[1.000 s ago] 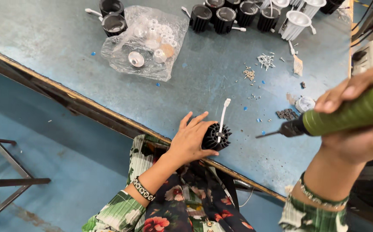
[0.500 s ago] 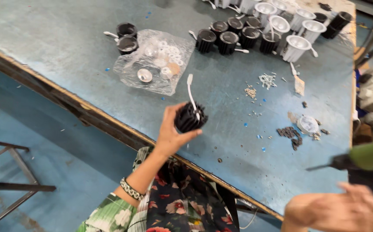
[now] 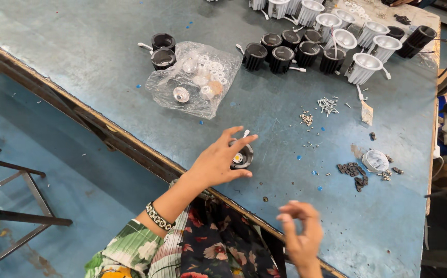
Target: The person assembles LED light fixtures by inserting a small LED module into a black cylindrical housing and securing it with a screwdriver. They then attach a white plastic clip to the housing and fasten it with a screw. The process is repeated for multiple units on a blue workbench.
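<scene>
Resting beneath the left hand (image 3: 217,163), fingers spread, black lamp housing (image 3: 241,156); right hand (image 3: 300,234) empty.

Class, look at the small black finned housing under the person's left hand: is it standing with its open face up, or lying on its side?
Face up. The black housing shows its round opening and a yellow centre to the camera, with left hand fingers curved around it.
</scene>
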